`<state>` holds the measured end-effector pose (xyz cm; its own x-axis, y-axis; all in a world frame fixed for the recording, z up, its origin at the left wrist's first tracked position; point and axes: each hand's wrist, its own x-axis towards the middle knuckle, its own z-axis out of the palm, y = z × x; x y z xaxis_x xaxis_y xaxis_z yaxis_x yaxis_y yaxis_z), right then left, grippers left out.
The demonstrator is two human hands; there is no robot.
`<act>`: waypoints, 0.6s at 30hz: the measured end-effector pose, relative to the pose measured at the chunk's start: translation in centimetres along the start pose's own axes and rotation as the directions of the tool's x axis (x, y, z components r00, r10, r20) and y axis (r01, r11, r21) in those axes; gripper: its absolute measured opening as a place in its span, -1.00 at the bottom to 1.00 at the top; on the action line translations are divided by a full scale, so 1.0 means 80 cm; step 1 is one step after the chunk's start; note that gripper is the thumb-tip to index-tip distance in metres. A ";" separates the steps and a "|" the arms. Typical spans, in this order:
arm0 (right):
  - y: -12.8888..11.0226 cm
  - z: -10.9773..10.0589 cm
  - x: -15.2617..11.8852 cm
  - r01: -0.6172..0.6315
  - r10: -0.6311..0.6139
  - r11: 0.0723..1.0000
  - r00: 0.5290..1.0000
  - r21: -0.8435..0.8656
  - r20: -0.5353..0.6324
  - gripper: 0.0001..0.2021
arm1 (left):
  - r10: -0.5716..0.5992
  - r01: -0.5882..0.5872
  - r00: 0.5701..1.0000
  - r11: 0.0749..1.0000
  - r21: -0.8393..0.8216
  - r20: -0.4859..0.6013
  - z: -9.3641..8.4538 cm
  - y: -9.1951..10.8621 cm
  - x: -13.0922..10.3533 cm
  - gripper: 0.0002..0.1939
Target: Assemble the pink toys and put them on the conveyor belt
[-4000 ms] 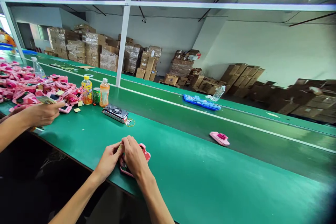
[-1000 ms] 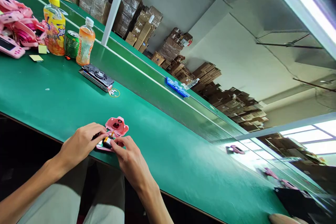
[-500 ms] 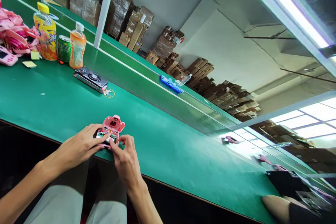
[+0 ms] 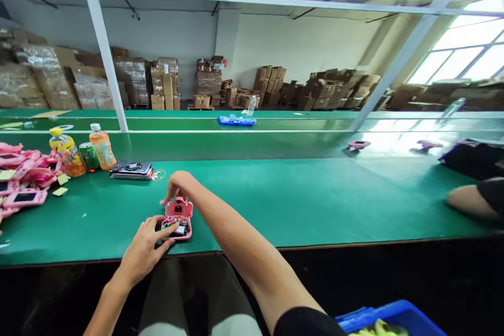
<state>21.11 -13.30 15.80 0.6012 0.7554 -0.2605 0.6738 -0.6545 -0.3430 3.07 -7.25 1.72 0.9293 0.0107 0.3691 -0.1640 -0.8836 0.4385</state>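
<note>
On the table near its front edge lies an opened pink electronic toy case (image 4: 189, 233), its back shell (image 4: 172, 209) tipped up. A circuit board and a pale rectangular part (image 4: 180, 230) show inside. My left hand (image 4: 145, 244) grips the case from the left, its index finger reaching over the board and its thumb at the front edge. My right hand (image 4: 180, 182) is bent over at the far side of the raised shell, close to it. Its fingers point down and are mostly hidden, so whether they hold anything does not show.
A pile of pink toy devices (image 4: 29, 197) lies at left, beside drink bottles (image 4: 103, 148) and a green can (image 4: 88, 156). A dark, boxy stack (image 4: 132, 170) sits behind my hands. Farther off is a blue tray (image 4: 237, 121). A person's arm (image 4: 468, 199) rests at right; a blue bin (image 4: 409, 315) stands below.
My right hand has left the near right side of the case and reached over to its far side. My left hand stays on the case. The view has levelled out.
</note>
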 end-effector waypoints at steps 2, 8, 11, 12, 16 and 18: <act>-0.006 0.002 0.003 -0.038 0.038 0.999 0.997 -0.004 0.072 -0.60 | -0.034 0.035 0.999 0.996 -0.081 0.005 -0.002 0.000 0.000 -0.59; 0.028 0.002 -0.052 0.088 -0.091 0.994 0.995 0.061 0.049 -0.76 | -0.314 0.201 0.944 0.792 -0.577 -0.102 -0.010 0.011 -0.005 -0.29; 0.045 0.008 -0.096 0.269 -0.250 0.946 0.961 0.183 -0.120 -0.78 | -0.440 0.171 0.888 0.588 -0.790 -0.135 -0.010 0.024 -0.003 -0.27; 0.048 0.012 -0.110 0.341 -0.302 0.914 0.934 0.222 -0.191 -0.76 | -0.464 0.140 0.876 0.511 -0.848 -0.135 -0.008 0.029 0.000 -0.29; 0.050 0.028 -0.142 0.631 -0.500 0.739 0.748 0.236 -0.436 -0.77 | -0.489 -0.043 0.856 0.258 -0.965 -0.169 0.004 0.051 0.016 -0.35; 0.049 0.027 -0.148 0.687 -0.577 0.700 0.704 0.193 -0.414 -0.77 | -0.492 -0.090 0.851 0.209 -0.974 -0.185 0.009 0.058 0.023 -0.40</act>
<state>15.70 -24.77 15.55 0.2122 0.8970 0.3877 0.8022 0.0667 -0.5933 4.24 -11.68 3.86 0.8103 0.5303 0.2495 -0.4403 0.2700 0.8563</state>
